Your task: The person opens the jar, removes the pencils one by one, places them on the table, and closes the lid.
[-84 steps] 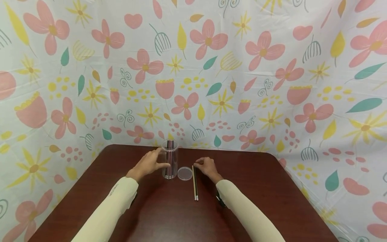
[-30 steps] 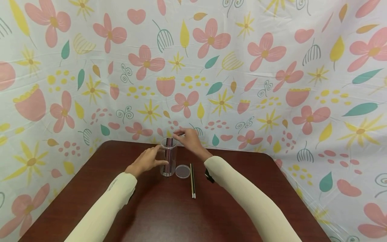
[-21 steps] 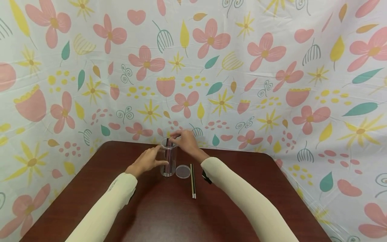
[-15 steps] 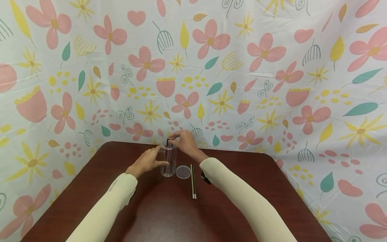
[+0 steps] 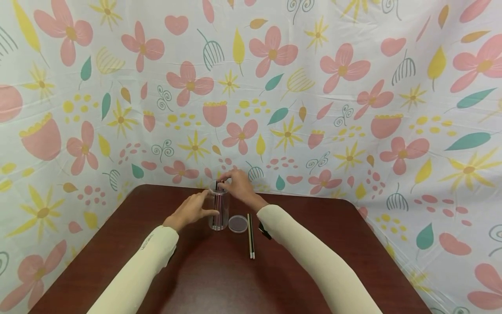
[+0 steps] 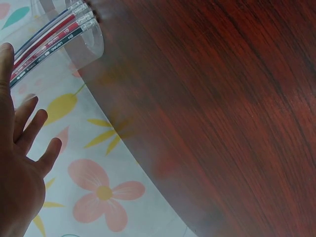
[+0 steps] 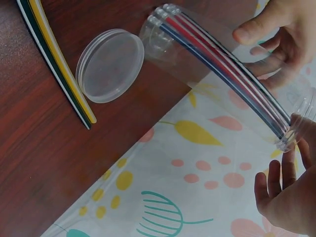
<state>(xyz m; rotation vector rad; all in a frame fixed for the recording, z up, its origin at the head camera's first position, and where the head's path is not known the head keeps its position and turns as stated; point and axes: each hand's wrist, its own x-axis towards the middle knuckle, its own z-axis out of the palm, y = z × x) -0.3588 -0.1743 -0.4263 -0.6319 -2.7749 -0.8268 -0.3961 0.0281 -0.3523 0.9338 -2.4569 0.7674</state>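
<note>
A clear plastic jar (image 5: pixel 225 216) stands on the table towards the back, holding several upright pencils (image 5: pixel 218 207) in dark, red and pink colours. My left hand (image 5: pixel 190 209) grips the jar's side, thumb in front and fingers behind, as the right wrist view also shows of the left hand (image 7: pixel 284 37). Over the mouth, my right hand (image 5: pixel 239 185) pinches at the pencils' upper ends with thumb and fingers; its palm hides some of them. Beside the jar lies its round clear lid (image 5: pixel 238 223). Two pencils (image 5: pixel 251 237), one yellow and one dark green, lie together right of the lid.
The brown wooden table (image 5: pixel 211 279) ends just behind the jar. A flower-printed cloth (image 5: pixel 274 109) hangs behind and on both sides. My right forearm crosses above the table to the right of the two loose pencils.
My right hand has left the two loose pencils, moved up and left to the jar's mouth, and come down onto the pencil tops. The left hand stays on the jar.
</note>
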